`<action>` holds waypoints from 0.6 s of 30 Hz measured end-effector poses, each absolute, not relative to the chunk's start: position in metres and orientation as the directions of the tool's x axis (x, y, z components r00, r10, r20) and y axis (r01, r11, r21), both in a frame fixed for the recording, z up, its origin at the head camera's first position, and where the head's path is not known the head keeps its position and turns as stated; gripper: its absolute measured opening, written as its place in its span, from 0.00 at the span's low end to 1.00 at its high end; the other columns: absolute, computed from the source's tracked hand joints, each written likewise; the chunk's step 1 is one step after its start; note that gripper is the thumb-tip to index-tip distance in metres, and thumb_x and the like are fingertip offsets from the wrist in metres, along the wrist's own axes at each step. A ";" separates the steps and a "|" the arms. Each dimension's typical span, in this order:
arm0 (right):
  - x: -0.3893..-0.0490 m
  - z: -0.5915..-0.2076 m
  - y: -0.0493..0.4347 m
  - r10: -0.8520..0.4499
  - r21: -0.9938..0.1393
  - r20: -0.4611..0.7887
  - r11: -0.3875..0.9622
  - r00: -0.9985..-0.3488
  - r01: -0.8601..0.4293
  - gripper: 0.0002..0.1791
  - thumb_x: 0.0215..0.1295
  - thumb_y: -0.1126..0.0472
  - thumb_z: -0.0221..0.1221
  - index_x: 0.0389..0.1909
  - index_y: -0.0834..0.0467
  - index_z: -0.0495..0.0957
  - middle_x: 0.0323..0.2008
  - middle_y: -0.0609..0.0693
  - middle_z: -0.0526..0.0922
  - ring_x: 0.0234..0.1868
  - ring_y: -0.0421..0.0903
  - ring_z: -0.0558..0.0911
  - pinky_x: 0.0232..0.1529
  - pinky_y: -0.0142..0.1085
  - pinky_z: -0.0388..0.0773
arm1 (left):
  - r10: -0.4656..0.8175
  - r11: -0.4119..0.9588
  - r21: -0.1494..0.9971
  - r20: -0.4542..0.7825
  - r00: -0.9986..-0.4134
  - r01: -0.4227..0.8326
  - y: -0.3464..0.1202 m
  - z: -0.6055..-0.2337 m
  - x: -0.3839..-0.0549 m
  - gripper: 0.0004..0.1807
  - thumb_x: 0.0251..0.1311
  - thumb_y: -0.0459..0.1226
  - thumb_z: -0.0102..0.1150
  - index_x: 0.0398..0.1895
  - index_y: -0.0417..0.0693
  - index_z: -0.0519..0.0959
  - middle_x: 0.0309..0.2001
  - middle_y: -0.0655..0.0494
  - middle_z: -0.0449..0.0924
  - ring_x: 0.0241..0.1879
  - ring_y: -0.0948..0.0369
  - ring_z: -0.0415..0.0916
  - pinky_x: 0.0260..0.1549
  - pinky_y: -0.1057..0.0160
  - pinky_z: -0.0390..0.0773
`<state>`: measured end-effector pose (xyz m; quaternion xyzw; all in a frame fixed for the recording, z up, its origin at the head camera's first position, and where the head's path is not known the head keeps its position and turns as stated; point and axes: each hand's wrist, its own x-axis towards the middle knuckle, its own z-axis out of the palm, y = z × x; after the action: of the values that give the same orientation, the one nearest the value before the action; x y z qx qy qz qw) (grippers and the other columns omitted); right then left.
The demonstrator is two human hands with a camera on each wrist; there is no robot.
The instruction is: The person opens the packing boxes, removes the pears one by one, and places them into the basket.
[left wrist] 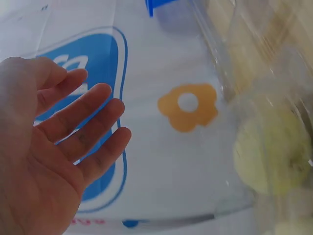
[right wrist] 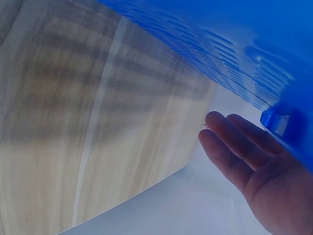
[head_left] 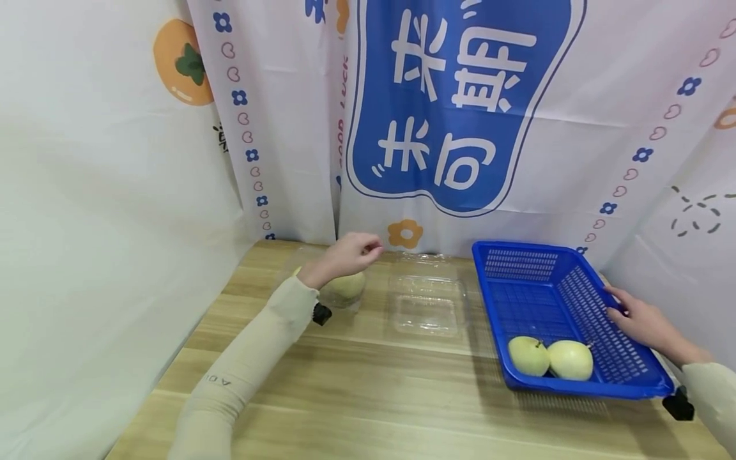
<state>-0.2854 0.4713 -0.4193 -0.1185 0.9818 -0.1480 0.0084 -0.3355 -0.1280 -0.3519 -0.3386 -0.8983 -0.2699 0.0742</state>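
Note:
In the head view my left hand [head_left: 351, 252] is raised over a clear plastic box [head_left: 355, 305] at the back left, its fingers loosely bent and holding nothing. Inside that box is a pale yellow pear [head_left: 347, 285], partly hidden by my wrist; a second yellow shape shows behind it. At the right, my right hand [head_left: 646, 322] holds the side rim of a blue plastic basket [head_left: 489, 306], thumb over the rim. The right wrist view shows several fingers [right wrist: 234, 147] outside the basket wall. Two pears [head_left: 529, 356] lie in the basket's near end.
Between the box and the basket stands another clear plastic box [head_left: 428, 313]. The wooden table [head_left: 368, 396] meets a printed cloth [head_left: 299, 160] at the back, with white cloth [head_left: 103, 255] along the left side.

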 end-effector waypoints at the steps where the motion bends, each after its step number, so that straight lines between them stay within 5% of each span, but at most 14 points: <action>1: -0.285 -0.419 0.472 -0.239 -0.292 0.016 0.927 -0.971 -0.233 0.31 0.72 0.58 0.50 0.66 0.75 0.58 0.48 0.80 0.76 0.43 0.72 0.80 0.38 0.63 0.77 | 0.553 0.631 0.440 0.324 -0.768 0.639 -0.133 -0.354 -0.335 0.10 0.70 0.36 0.51 0.38 0.46 0.83 0.35 0.53 0.84 0.35 0.62 0.79 0.40 0.62 0.80; 9: -0.286 -0.413 0.473 -0.248 -0.292 -0.050 0.930 -0.967 -0.223 0.33 0.73 0.55 0.50 0.67 0.76 0.57 0.47 0.78 0.78 0.42 0.68 0.81 0.37 0.60 0.78 | 0.370 0.662 0.567 0.321 -0.872 0.490 -0.172 -0.372 -0.330 0.11 0.71 0.40 0.51 0.42 0.47 0.83 0.39 0.51 0.86 0.38 0.59 0.81 0.42 0.59 0.82; 18: -0.277 -0.385 0.479 -0.280 -0.315 -0.137 0.922 -0.950 -0.227 0.26 0.73 0.61 0.50 0.58 0.82 0.64 0.39 0.71 0.83 0.36 0.57 0.84 0.31 0.46 0.82 | 0.215 0.675 0.625 0.341 -0.915 0.392 -0.214 -0.386 -0.322 0.15 0.72 0.44 0.49 0.46 0.46 0.82 0.43 0.49 0.85 0.44 0.53 0.81 0.47 0.52 0.81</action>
<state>-0.2773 0.4792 -0.3852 -0.1299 0.9760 -0.1495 0.0901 -0.3216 -0.2144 -0.3856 -0.1671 -0.9073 -0.3666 0.1205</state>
